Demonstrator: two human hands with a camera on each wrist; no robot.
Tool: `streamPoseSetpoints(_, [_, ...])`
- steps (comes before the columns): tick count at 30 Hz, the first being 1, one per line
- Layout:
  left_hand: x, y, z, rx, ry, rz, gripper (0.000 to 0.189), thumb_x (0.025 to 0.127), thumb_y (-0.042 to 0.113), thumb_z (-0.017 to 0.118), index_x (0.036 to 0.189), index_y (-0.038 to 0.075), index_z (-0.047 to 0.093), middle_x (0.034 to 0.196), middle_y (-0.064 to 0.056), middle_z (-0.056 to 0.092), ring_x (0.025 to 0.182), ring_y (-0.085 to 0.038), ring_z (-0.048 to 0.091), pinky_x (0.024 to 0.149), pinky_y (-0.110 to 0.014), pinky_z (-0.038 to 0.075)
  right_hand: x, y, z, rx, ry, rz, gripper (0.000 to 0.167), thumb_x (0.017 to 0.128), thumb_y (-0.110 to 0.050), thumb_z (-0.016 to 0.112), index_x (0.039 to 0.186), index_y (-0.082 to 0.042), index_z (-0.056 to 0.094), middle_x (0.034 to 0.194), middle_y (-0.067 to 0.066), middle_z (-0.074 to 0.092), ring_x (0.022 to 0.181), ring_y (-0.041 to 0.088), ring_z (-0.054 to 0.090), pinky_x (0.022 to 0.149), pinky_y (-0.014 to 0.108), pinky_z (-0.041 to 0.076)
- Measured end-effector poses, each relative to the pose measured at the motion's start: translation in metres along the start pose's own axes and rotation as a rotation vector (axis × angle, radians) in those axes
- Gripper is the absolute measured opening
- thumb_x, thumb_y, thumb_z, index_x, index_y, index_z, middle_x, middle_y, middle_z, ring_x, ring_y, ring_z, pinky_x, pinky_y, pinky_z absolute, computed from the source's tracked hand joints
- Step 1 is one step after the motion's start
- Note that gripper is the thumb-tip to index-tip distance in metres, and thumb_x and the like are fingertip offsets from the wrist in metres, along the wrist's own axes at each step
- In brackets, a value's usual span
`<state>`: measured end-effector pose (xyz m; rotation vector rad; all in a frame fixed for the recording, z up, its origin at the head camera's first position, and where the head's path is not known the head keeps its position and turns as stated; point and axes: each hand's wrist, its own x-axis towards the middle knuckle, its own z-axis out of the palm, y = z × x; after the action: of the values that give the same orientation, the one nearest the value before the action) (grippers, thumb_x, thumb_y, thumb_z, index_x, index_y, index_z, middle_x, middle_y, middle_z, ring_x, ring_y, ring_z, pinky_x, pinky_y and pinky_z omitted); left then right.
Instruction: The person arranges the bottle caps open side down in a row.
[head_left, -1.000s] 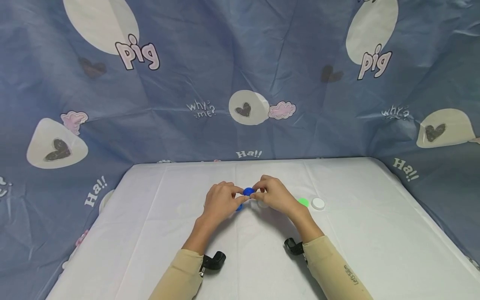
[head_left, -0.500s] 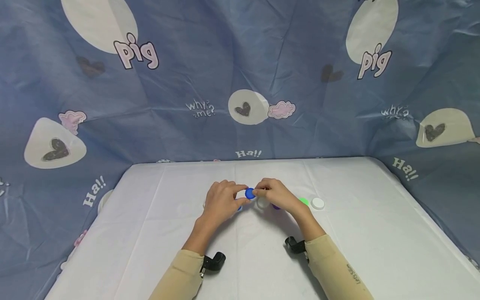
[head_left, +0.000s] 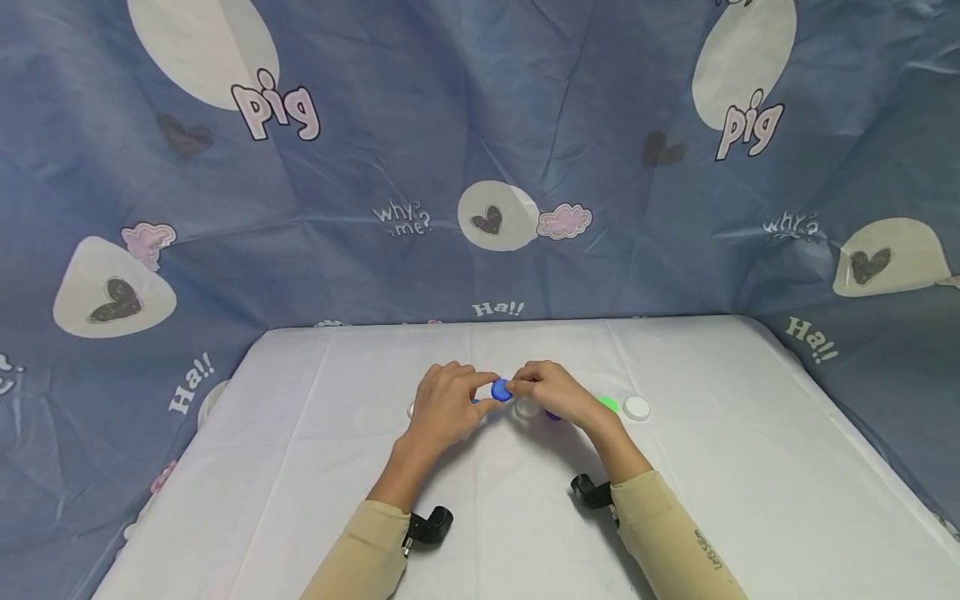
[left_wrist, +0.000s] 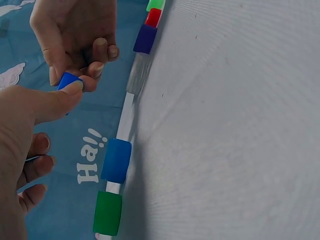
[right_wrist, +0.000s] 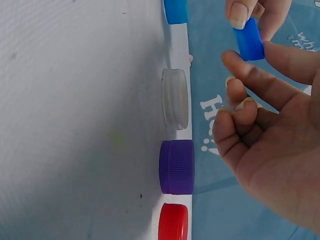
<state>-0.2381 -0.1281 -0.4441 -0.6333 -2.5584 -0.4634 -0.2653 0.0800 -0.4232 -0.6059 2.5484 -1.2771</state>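
Above the far part of the table, a small blue bottle cap (head_left: 502,389) is pinched between both hands. My left hand (head_left: 446,404) holds it from the left with thumb and forefinger; its other fingers are bent loosely in the left wrist view. From the right, my right hand (head_left: 558,393) grips the same cap with thumb and index finger, as the right wrist view shows at the blue cap (right_wrist: 249,40). The remaining fingers of that hand curl toward the palm. Below the hands stand a clear cap (right_wrist: 175,99) and a purple cap (right_wrist: 177,167).
Several more caps stand in a row on the white table (head_left: 562,533): green (left_wrist: 107,213), blue (left_wrist: 117,161), red (right_wrist: 173,222), light green (head_left: 608,404) and white (head_left: 637,407). A blue printed cloth (head_left: 360,275) hangs behind the table. Black wrist cameras (head_left: 431,526) sit at the sleeves.
The held blue cap has turned so its round face shows more, and it has shifted slightly right. My right hand has lowered a little, exposing the purple cap below it.
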Motion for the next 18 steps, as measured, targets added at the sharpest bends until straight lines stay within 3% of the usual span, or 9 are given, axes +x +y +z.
streamPoseSetpoints(5, [0.0006,-0.0005,-0.0007,-0.006,-0.01,-0.014,0.035,0.078,0.044,0.082,0.11,0.029,0.077,0.061,0.012,0.047,0.062,-0.009,0.038,0.068,-0.028,0.033,0.0007,-0.0005,-0.0006,-0.016,0.001,-0.002,0.024,0.096,-0.028,0.062,0.098,-0.009,0.077,0.098,0.01,0.07,0.087,0.016,0.058,0.079,0.03,0.046])
streamPoseSetpoints(9, [0.001,-0.0017,-0.0005,-0.016,-0.01,-0.033,0.035,0.079,0.045,0.081,0.109,0.028,0.077,0.061,0.011,0.048,0.062,-0.009,0.038,0.068,-0.028,0.033,0.0006,-0.0023,-0.0012,-0.046,0.02,-0.019,0.024,0.096,-0.026,0.062,0.105,-0.01,0.077,0.101,0.008,0.071,0.09,0.016,0.06,0.081,0.031,0.047])
streamPoseSetpoints(18, [-0.0007,-0.0057,0.002,-0.046,-0.041,-0.116,0.031,0.081,0.049,0.078,0.105,0.029,0.078,0.061,0.013,0.047,0.064,-0.007,0.042,0.068,-0.028,0.036,0.0016,0.0006,-0.0008,-0.146,0.096,-0.124,0.026,0.086,-0.016,0.073,0.111,-0.015,0.075,0.081,0.001,0.059,0.072,0.014,0.049,0.067,0.028,0.041])
